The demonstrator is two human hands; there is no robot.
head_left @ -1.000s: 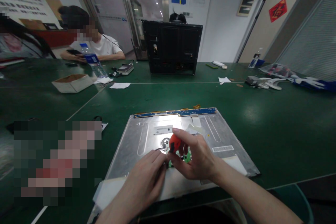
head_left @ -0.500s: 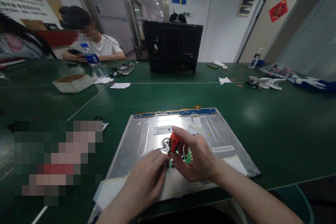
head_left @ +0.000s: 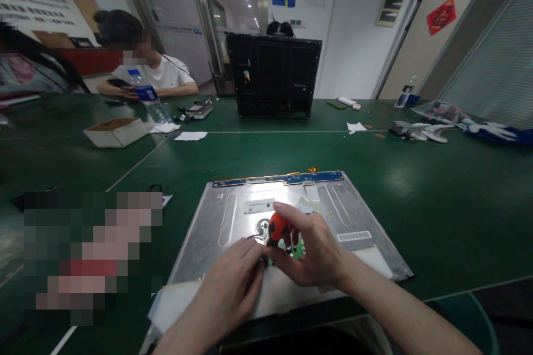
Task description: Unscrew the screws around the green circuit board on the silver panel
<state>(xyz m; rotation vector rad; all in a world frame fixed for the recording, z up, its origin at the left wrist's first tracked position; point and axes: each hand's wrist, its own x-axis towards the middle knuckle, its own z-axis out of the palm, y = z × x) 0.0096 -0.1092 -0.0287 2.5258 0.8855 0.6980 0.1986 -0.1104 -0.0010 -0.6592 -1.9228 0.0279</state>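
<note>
A red and black screwdriver handle (head_left: pixel 277 227) stands nearly upright in my right hand (head_left: pixel 314 247), held between thumb and fingers. Its tip is hidden behind my hands. Below it lies a small green circuit board (head_left: pixel 298 252), partly covered by my fingers. The board sits on the metal back of a display panel (head_left: pixel 233 205), which has a blue circuit strip (head_left: pixel 275 178) along its far edge. My left hand (head_left: pixel 233 269) rests on the panel, fingertips closed together at the board's left side near the screwdriver; what they hold, if anything, is hidden.
A black panel casing (head_left: pixel 277 75) stands upright across the green table. To the left are an open box (head_left: pixel 116 132), a water bottle (head_left: pixel 150 100) and a seated person (head_left: pixel 166 75). Gloves (head_left: pixel 491 132) and a plastic bag (head_left: pixel 441 112) lie at the right.
The screwdriver handle has turned slightly in my right fingers, and my right thumb and fingers have shifted a little around it. My left hand stays in place.
</note>
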